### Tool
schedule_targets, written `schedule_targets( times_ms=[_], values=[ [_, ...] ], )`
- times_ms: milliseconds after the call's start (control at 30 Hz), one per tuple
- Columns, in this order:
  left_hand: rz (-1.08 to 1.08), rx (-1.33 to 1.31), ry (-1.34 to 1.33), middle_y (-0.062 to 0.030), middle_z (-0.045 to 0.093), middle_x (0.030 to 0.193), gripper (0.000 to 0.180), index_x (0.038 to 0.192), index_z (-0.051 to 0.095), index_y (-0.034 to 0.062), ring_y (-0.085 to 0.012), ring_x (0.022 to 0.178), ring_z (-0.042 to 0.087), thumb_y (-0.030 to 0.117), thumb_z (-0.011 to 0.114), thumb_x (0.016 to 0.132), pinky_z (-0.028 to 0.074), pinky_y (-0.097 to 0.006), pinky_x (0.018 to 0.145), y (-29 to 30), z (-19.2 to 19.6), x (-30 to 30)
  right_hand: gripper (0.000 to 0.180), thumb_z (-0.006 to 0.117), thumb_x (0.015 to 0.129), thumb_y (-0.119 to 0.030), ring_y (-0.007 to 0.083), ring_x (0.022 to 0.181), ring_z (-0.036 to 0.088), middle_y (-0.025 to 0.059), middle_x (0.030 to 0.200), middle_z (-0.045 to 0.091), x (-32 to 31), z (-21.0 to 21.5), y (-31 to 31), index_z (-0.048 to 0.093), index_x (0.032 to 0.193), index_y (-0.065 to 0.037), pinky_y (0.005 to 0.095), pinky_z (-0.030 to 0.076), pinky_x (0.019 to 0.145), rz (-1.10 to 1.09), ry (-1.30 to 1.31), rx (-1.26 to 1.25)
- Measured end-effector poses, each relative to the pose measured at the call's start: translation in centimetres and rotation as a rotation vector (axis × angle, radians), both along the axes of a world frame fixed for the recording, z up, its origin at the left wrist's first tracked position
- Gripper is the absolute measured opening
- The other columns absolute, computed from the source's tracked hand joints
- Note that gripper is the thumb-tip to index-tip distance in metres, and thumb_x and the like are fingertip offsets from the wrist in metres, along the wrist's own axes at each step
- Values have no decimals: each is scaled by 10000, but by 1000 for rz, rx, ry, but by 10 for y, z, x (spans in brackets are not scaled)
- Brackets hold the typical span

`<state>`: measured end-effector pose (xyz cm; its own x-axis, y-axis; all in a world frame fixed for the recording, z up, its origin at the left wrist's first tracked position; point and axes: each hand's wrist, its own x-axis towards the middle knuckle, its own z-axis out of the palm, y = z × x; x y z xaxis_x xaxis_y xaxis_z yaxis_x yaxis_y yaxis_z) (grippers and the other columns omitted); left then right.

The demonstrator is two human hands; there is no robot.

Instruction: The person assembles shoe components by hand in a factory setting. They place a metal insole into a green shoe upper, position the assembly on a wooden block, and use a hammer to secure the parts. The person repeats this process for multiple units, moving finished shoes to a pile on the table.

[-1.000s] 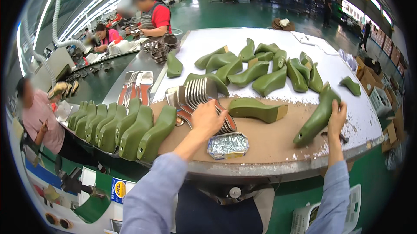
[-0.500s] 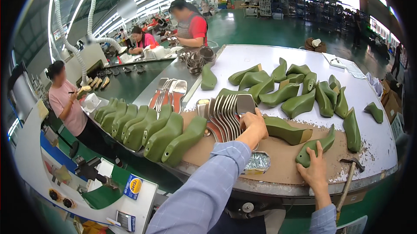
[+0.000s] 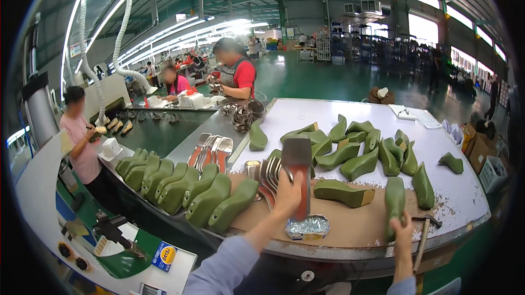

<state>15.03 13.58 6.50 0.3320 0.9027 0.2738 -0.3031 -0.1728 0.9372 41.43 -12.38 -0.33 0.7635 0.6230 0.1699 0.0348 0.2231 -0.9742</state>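
Note:
My left hand (image 3: pixel 288 191) is closed on an insole (image 3: pixel 297 154), dark grey at its broad end and reddish below, lifted upright over the table. Just left of that hand stands a row of similar insoles (image 3: pixel 266 173). In my right hand (image 3: pixel 403 233) is a green shoe last (image 3: pixel 395 196), gripped near its lower end and raised nearly upright at the table's front right. Another green last (image 3: pixel 343 192) lies on the brown board between my hands. Below the left hand sits an open box of small silvery pieces (image 3: pixel 308 227).
Several green lasts (image 3: pixel 358 165) are scattered across the white tabletop (image 3: pixel 306 110); more stand in a row (image 3: pixel 205 199) along the left. A second insole stack (image 3: pixel 210 151) lies beyond them. A hammer (image 3: pixel 422 243) rests at the front right edge. Co-workers (image 3: pixel 235 70) work at the far left.
My left hand has drawn an insole out of the row and lifted it. My right hand has picked up the last it was touching and tipped it upright. The view has tilted up.

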Motion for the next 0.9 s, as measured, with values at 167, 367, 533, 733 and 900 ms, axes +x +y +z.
schedule_targets(
  times_ms=[167,367,533,733,900],
  values=[
    [-388,-600,-310,-109,646,1159,529,1330,506,69,-260,1058,673,518,509,1050,623,-464,791,-106,-15,-14,825,686,881,-543,282,1260,589,188,1320,631,-135,63,-5,530,1420,63,397,443,1086,319,-202,45],
    [-624,-671,-577,-137,631,1195,677,1342,546,38,-251,1043,643,568,490,925,551,-392,910,-125,-4,-39,879,612,985,-575,311,1334,508,237,1459,462,-187,54,2,305,1558,16,443,411,1120,599,0,-20],
    [-476,-242,-493,-205,628,1268,702,1445,459,42,-310,1145,645,511,557,932,548,-438,975,-133,8,-54,821,784,918,-279,310,1234,566,206,1285,535,-182,29,-14,279,1524,-52,414,472,1029,585,-420,17],
    [-146,-246,-431,-200,632,1285,541,1470,438,31,-283,1182,644,360,499,1045,529,-401,1013,-108,-40,-112,749,888,732,-56,425,1056,606,235,1219,551,-178,-4,-14,443,1334,-49,465,519,912,491,-974,-35],
    [25,-153,101,-157,693,1171,360,1346,576,-37,-209,1110,674,105,451,1040,539,-326,975,-107,-78,-181,680,870,684,-72,383,996,587,171,1181,547,-187,12,-2,546,1281,-118,460,513,858,464,-1179,-107]
  ],
)
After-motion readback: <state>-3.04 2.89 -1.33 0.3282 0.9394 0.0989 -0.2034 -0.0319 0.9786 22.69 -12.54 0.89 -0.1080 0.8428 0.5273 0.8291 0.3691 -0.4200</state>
